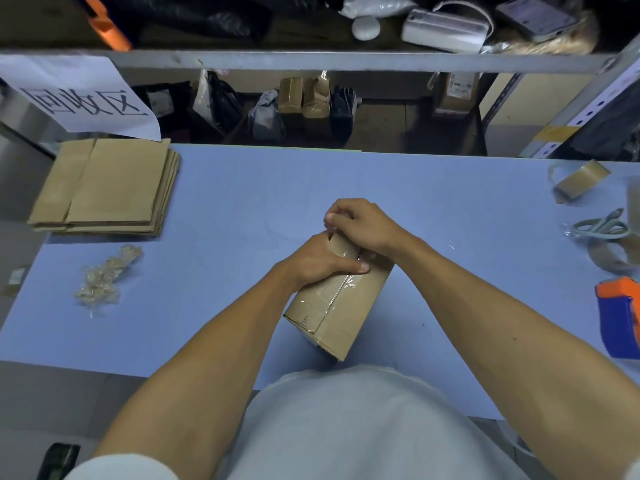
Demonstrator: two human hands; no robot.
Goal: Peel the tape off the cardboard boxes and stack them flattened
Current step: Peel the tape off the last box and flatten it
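Observation:
A small brown cardboard box (341,306) lies tilted on the blue table (225,202), with clear tape along its top seam. My left hand (320,259) presses down on the box's upper face, thumb across the taped seam. My right hand (360,223) is closed at the box's far end, its fingers pinching what looks like the tape's end. A stack of flattened boxes (107,187) rests at the table's far left. A wad of peeled clear tape (107,277) lies in front of that stack.
At the right edge sit a flattened taped box (580,181), loose tape strips (602,230) and an orange-and-blue tape dispenser (620,317). A metal shelf (311,60) with bags and boxes stands behind the table. A paper sign (79,98) hangs at the far left.

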